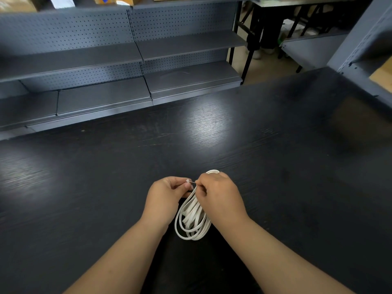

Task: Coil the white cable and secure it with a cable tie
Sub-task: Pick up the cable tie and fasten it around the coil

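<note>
dark wood-grain worktop [275, 166] with patches of glare, grey perforated shelving [84, 60] from nine to twelve o'clock, cardboard boxes [17, 3] along the very top. low at six o'clock, between both forearms: the white cable [191, 221], already gathered into a long oval coil of several loops, lower end fanned loose toward six, upper end peeking past the knuckles at twelve; resting on the worktop or lifted just off it, hard to say. flat-looking, pale, matte. probably light, soft and a little springy, so apt to splay if let go. best taken at the waist of the bundle, across all loops at once, never by a single strand. left grip [167, 194] narrow, fingertips pinching what looks like the head of the cable tie [190, 182]. right grip [218, 196] narrow too, curled over the upper coil and pinching the tie's thin tail. tie tiny, whitish, stretched between both grips near the coil's top; too small to tell whether threaded or cinched. judged as the fastening step, coiling done. thin, slick tie likely easy to drop.
</note>
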Demonstrator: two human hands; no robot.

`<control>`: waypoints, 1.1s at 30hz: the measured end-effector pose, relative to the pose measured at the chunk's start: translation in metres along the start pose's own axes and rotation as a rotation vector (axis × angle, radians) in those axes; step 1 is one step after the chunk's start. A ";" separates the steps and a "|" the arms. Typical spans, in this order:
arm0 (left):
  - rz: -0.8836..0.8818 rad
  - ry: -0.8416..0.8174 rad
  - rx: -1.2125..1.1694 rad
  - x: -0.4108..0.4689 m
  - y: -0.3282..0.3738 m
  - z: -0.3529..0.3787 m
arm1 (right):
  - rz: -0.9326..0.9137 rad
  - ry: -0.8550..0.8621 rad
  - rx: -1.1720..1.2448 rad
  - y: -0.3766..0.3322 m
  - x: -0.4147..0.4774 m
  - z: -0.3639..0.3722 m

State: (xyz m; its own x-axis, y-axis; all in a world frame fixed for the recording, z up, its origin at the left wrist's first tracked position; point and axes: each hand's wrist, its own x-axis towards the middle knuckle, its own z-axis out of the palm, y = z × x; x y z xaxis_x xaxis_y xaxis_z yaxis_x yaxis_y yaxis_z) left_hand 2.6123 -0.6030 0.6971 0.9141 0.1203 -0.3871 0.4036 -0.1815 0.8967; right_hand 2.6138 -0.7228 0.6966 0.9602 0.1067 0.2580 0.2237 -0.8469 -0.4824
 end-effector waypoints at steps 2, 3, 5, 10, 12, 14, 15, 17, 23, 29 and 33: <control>-0.004 0.005 -0.012 0.000 0.000 0.000 | -0.028 0.016 -0.021 0.001 0.000 0.001; -0.003 0.008 -0.012 -0.001 -0.001 0.001 | -0.038 0.021 -0.028 0.001 -0.001 0.001; 0.009 0.017 -0.002 -0.001 -0.002 0.001 | -0.054 0.028 -0.043 0.000 -0.001 0.001; 0.015 0.040 0.000 -0.002 -0.003 0.003 | -0.074 0.030 -0.089 -0.001 -0.001 0.001; 0.012 0.047 -0.011 -0.002 -0.004 0.004 | -0.065 0.029 -0.089 -0.001 -0.001 0.002; 0.015 0.050 -0.010 -0.002 -0.005 0.004 | -0.063 0.030 -0.097 -0.001 -0.002 0.002; 0.019 0.052 -0.007 -0.002 -0.005 0.004 | -0.064 0.033 -0.097 -0.001 -0.002 0.002; 0.026 0.057 0.000 -0.002 -0.005 0.004 | -0.068 0.032 -0.098 -0.001 -0.001 0.003; 0.074 0.057 0.026 -0.004 -0.005 0.006 | -0.058 0.017 -0.052 0.002 -0.003 0.002; 0.096 0.053 0.009 -0.008 -0.004 0.007 | 0.014 0.014 0.064 0.006 -0.003 0.001; 0.104 0.060 -0.009 -0.010 -0.004 0.009 | 0.096 -0.079 0.137 0.004 -0.001 -0.007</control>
State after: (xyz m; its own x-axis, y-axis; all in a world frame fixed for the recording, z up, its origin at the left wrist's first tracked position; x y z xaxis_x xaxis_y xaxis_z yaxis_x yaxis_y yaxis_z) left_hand 2.6023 -0.6118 0.6955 0.9470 0.1595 -0.2789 0.3064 -0.1873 0.9333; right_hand 2.6125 -0.7297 0.7008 0.9872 0.0737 0.1414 0.1458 -0.7766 -0.6129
